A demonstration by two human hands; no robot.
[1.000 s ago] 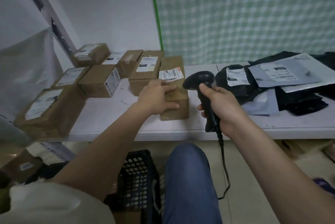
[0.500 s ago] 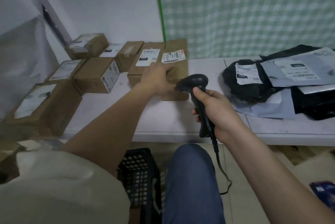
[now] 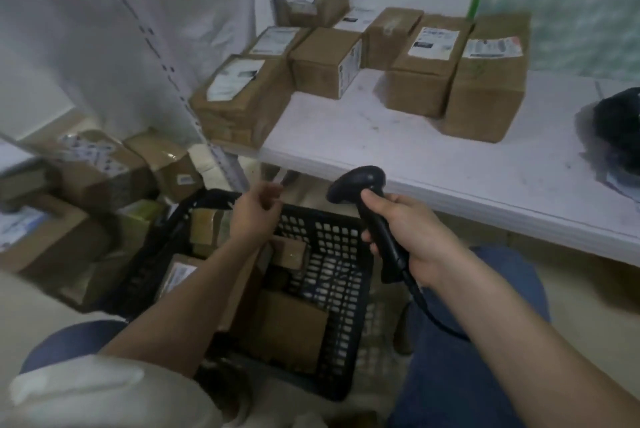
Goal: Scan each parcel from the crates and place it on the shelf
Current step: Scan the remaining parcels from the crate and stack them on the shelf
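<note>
My right hand (image 3: 412, 237) grips the scanner (image 3: 367, 205); my left hand (image 3: 254, 214) hangs loosely curled, holding nothing, above the crate (image 3: 332, 254). Boxes (image 3: 287, 330) lie inside it. I should pick one label-up.

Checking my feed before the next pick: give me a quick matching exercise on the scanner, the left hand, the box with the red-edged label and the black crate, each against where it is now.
Things:
1. scanner
2. left hand
3. box with the red-edged label
4. black crate

Places or states:
A. on the white shelf, at the right end of the row of boxes
B. on the floor between the knees, holding parcels
C. gripped in the right hand
D. above the crate, holding nothing

Pairs: 1-C, 2-D, 3-A, 4-B
</note>
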